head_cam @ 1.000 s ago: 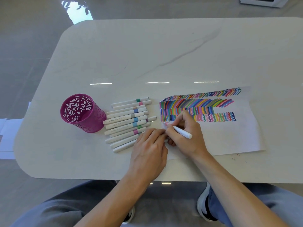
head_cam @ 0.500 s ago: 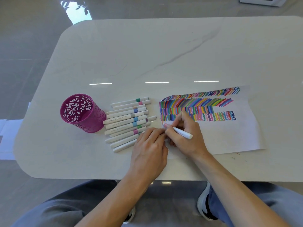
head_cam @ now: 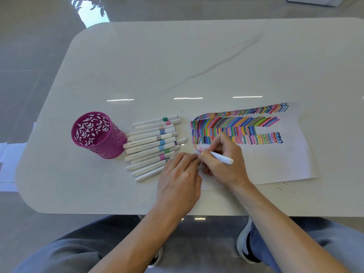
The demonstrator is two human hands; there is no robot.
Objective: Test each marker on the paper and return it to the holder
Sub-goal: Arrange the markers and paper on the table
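You work a marker [head_cam: 221,158] at the left end of the paper [head_cam: 275,166], your right hand [head_cam: 223,162] gripping the white barrel in a writing pinch, thumb and first fingers [head_cam: 213,143] curled tight near the pinkish tip so it can be steered. The tip sits beside a small orange squiggle, in the blank strip just under the packed rows of colored test strokes, apparently because that is where free space begins. Your left hand [head_cam: 180,180] lies palm down at the sheet's left edge, its fingers relaxed and gently bent, their tips touching your right hand. It seems to pin the paper against the pull of the tip, and nothing shows in its grasp, though a cap tucked beneath it could not be ruled out. The remaining markers [head_cam: 151,148] lie capped in a loose fan on the table [head_cam: 197,62], between the paper and the magenta cut-out holder [head_cam: 98,134], laid out flat where each can be picked in turn. The holder stands upright at the far left with no marker visible inside, so the returns look barely begun. The way back to it runs over your own left hand and across the fanned row, which a low sweep could scatter. Specks of ink dot the table below the paper's near edge. Your grey trouser legs and dark shoes show under the table's front, and a white object sits on the floor at the upper right.
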